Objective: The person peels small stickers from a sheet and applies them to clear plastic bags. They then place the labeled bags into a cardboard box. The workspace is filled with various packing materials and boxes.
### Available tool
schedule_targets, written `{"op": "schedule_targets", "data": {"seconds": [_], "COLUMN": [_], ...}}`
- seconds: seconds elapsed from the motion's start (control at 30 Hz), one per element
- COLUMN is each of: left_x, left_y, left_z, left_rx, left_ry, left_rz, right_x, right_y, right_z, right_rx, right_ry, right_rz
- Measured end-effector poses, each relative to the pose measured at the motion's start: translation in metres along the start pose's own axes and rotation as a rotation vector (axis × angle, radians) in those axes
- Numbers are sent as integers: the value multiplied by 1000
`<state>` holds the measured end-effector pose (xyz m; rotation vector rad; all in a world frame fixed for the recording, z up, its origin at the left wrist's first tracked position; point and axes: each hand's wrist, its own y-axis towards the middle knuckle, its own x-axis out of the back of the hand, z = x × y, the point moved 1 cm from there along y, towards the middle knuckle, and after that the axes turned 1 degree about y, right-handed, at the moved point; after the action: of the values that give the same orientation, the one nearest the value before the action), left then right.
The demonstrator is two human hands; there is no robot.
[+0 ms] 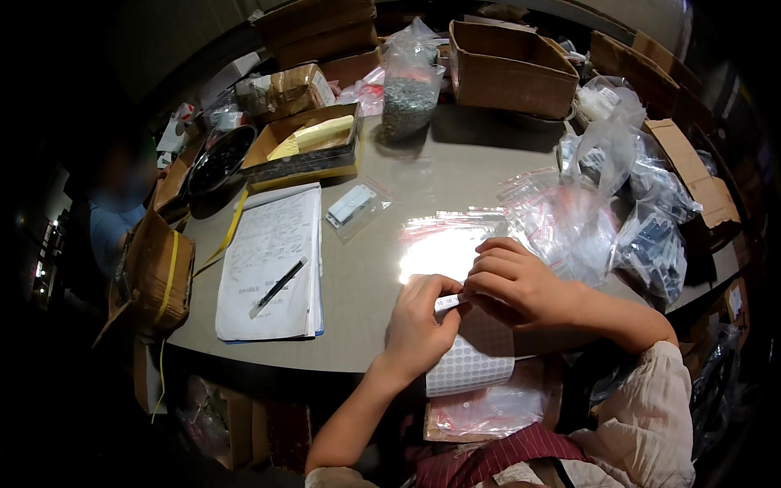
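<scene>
My left hand is closed around a small white strip with dark print, its end showing between thumb and forefinger. Directly beside it, my right hand has its fingers curled and pressed together at the strip's other end; what lies in its fingertips is hidden. Under both hands, a sheet of round white stickers droops over the table's front edge. Beyond my hands lies a spread of clear zip bags, shining with glare. More of these flat bags rest on a box at my lap.
A paper pad with a black pen lies to the left, near a small bag holding a white piece. Bagged parts crowd the right. Cardboard boxes and a filled clear bag line the back. Another person is at far left.
</scene>
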<state>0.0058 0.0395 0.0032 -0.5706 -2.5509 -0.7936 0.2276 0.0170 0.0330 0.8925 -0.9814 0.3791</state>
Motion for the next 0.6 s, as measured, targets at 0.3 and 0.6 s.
{"op": "schedule_targets", "data": {"seconds": [0.3, 0.6], "left_x": [-2, -6], "left_y": [0, -1], "left_z": [3, 8], "left_rx": [-95, -115], "left_ry": [49, 42], "left_rz": [6, 77], "right_x": [-1, -12], "right_y": [-4, 12], "right_z": [-9, -65], "right_rx": [-137, -52], "right_ry": [137, -268], "right_rz": [-37, -17]}}
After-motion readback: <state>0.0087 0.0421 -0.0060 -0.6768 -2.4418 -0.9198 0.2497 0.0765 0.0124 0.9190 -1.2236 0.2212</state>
